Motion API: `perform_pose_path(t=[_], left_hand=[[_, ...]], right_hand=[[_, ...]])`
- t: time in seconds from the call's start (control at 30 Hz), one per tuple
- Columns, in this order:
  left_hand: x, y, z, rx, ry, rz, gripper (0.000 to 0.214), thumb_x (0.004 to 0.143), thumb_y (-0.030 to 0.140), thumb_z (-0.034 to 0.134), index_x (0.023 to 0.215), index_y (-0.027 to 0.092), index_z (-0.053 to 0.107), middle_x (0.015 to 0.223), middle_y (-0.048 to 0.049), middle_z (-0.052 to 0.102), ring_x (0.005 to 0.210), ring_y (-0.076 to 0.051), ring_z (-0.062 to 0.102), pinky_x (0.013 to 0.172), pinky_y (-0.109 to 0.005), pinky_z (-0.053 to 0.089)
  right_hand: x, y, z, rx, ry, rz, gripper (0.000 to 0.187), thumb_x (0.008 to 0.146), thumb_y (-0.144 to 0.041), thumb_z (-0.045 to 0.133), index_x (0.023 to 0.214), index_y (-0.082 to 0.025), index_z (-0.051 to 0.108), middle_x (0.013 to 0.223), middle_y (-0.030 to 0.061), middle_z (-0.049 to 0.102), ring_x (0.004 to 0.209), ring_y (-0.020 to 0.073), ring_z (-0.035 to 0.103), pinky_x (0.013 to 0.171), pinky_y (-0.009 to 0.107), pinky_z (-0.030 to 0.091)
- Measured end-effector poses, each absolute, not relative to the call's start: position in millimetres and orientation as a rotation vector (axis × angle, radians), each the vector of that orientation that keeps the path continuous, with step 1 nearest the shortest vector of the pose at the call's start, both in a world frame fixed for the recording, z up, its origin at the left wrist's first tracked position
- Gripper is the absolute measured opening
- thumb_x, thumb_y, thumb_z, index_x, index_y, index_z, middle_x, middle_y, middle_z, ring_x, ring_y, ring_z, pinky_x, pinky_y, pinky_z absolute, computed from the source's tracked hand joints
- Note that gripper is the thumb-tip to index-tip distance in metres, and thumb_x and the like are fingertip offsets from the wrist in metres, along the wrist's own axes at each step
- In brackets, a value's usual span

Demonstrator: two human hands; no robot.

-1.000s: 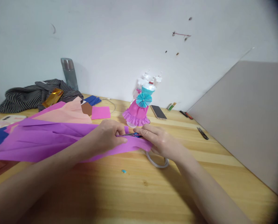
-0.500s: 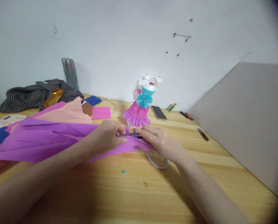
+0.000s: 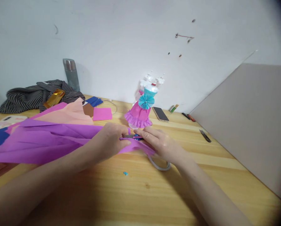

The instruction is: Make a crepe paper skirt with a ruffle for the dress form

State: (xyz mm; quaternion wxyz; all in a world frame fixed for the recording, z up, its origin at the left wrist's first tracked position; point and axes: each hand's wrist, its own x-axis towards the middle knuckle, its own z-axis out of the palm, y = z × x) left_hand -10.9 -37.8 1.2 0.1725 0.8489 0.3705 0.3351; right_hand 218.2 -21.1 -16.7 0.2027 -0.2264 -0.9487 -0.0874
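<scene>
My left hand (image 3: 114,138) is closed on the purple crepe paper (image 3: 51,138), a wide creased sheet that trails away to the left. In my right hand (image 3: 159,141) are blue-handled scissors (image 3: 137,137), their blades pointing left into the paper beside my left fingers. A narrow flap of the paper hangs below the blades, close to my right hand. The scissors' finger loops are hidden by the right hand. Just behind the hands stands a small dress form (image 3: 140,113) in a pink skirt with a purple ruffle and a turquoise pleated rosette.
A roll of tape (image 3: 162,169) lies below my right hand, near a turquoise scrap (image 3: 125,173). Behind are a phone (image 3: 160,114), a pink paper square (image 3: 102,114), striped cloth (image 3: 24,97) and a flask (image 3: 71,75). A box cutter (image 3: 205,136) lies at right.
The paper's lower edge near my left hand has drawn up, baring more of the table below it. My hands and the scissors have hardly shifted.
</scene>
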Motion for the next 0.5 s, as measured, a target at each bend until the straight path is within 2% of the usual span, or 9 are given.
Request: perform_pose_path(t=[0.17,0.5], left_hand=[[-9.7,-39.0,-0.6,2.417,1.056,0.962,0.027,0.073,0.014,0.056,0.053,0.017,0.038,0.048,0.0085,0.031,0.047,-0.006,0.026,0.046,-0.021,0.021],[-7.9,-37.5,-5.9,2.439,1.012,1.042,0.028,0.074,0.015,0.057,0.052,0.016,0.04,0.048,0.0087,0.031,0.047,-0.006,0.026,0.045,-0.02,0.02]], right_hand=[[214.7,-23.1,-15.5,-0.615,-2.632,-0.259,0.04,0.094,-0.012,0.041,0.133,-0.015,0.042,0.098,0.0113,0.059,0.081,0.0195,0.059,0.065,0.03,0.051],[210.6,-24.7,-10.1,-0.592,-2.639,-0.22,0.035,0.095,-0.013,0.036,0.129,-0.014,0.046,0.092,0.011,0.06,0.077,0.0191,0.058,0.064,0.03,0.049]])
